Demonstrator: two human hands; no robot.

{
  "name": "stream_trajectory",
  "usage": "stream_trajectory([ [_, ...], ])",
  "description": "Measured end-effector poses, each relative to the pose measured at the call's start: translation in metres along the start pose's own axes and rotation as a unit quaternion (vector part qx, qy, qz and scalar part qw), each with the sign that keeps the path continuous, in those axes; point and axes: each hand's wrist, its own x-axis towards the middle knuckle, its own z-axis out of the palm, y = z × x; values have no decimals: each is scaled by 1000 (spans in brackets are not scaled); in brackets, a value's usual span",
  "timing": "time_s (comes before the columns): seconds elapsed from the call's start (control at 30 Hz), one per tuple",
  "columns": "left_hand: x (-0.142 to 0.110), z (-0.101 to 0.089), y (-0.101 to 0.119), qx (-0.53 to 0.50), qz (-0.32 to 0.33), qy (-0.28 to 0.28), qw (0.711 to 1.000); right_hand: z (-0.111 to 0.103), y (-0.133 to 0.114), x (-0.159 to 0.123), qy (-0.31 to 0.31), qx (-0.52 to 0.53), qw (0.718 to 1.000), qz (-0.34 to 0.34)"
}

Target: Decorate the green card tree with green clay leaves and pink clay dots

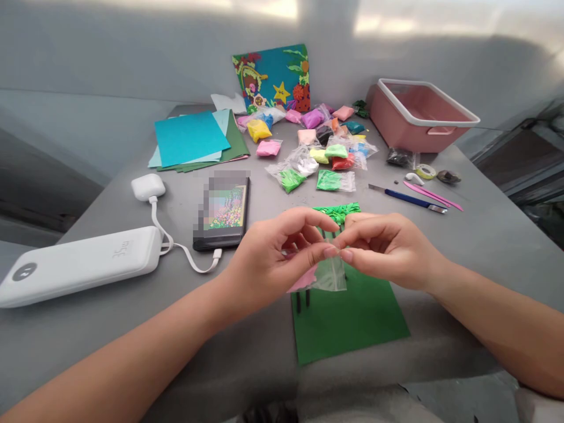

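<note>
In the head view, the left hand (282, 258) and the right hand (388, 249) pinch 1 small clear bag (330, 276) with pink clay (304, 279) in it. The bag is above a dark green sheet (352, 323) on the gray table (247, 352). Bright green clay (348, 210) lies at the sheet's far end. 1 phone (224, 211) lies left of the hands.

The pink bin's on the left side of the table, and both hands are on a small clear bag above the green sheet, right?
No, the head view shows the pink bin on the right side of the table. The left hand and right hand are on a small clear bag above the green sheet.
</note>
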Motion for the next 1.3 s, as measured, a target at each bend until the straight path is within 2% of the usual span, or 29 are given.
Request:
stream_trajectory([
  [0.23,-1,0,-6,100,65,-6,993,1,-1,-2,-21,-58,998,25],
  [0.3,-1,0,-8,175,129,47,975,1,0,-2,-12,-54,998,39],
  [0.37,-2,1,-9,252,199,110,941,2,-1,-3,9,-37,998,58],
  [0.43,-5,4,-7,277,221,109,929,4,-4,-4,32,-18,997,63],
  [0.53,-10,11,-3,261,167,37,950,8,-9,-6,55,-14,998,25],
  [0.6,-12,16,-3,261,145,23,954,11,-13,-7,68,-36,997,-7],
  [0.87,-10,14,-10,331,206,35,920,13,-13,-11,109,-146,971,-156],
  [0.93,-10,14,-8,326,198,35,924,12,-11,-11,103,-162,968,-162],
  [1.1,-10,16,0,228,121,40,965,11,-4,-10,67,-220,956,-181],
  [1.2,-9,14,2,189,71,28,979,11,-2,-9,36,-208,959,-189],
  [1.3,-9,13,1,186,65,8,980,10,-5,-9,13,-186,964,-188],
])
